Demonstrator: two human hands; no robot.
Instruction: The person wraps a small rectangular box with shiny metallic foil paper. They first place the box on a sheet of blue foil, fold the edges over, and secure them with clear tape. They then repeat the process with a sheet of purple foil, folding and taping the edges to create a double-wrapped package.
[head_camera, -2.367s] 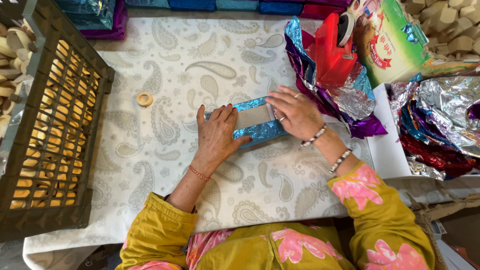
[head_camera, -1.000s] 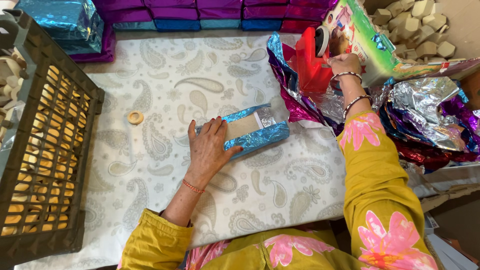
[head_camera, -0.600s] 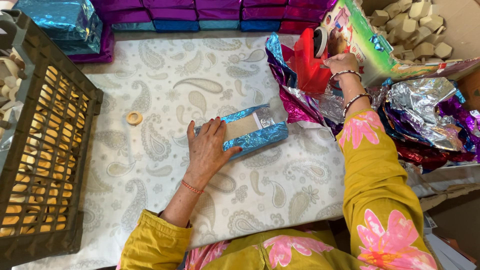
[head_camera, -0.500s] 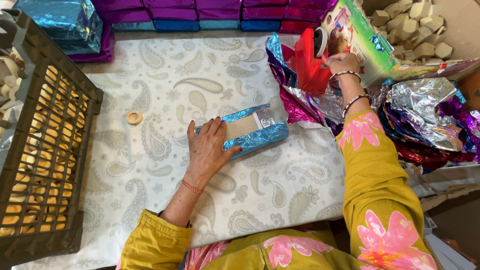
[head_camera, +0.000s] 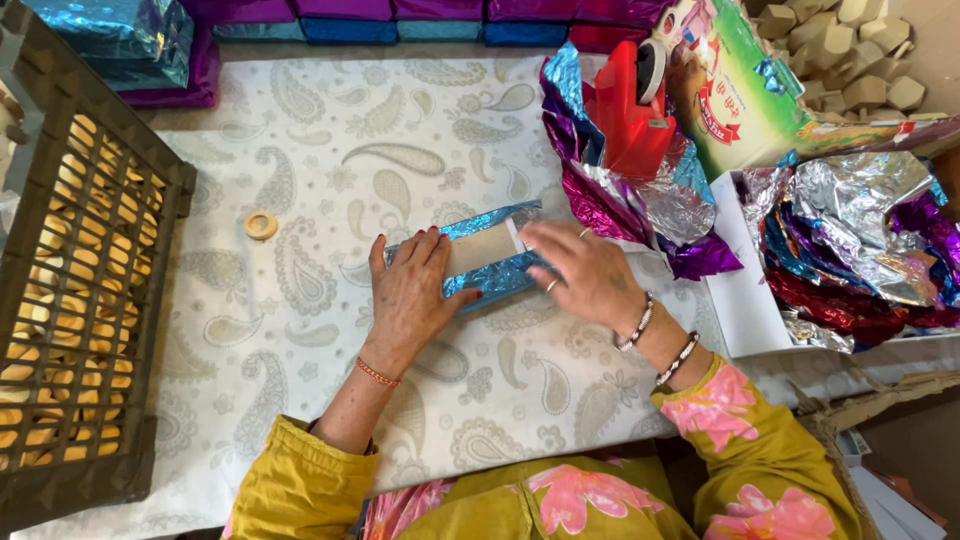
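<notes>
- Blue foil is lying half-wrapped around a small box (head_camera: 487, 262) at mid-table; it is looking light, crinkly and slippery, best pinned at the folded edges.
- Left hand (head_camera: 410, 295) is pressing flat, fingers together; right hand (head_camera: 580, 270) is pressing the flap.
- Brown crate (head_camera: 75, 290) is holding pale blocks; white tray (head_camera: 745, 310) is holding crumpled foil sheets.

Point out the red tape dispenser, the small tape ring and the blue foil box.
red tape dispenser (head_camera: 630, 120), head view, red body.
small tape ring (head_camera: 261, 225), head view, its rim.
blue foil box (head_camera: 490, 285), head view, front foil edge.
</notes>
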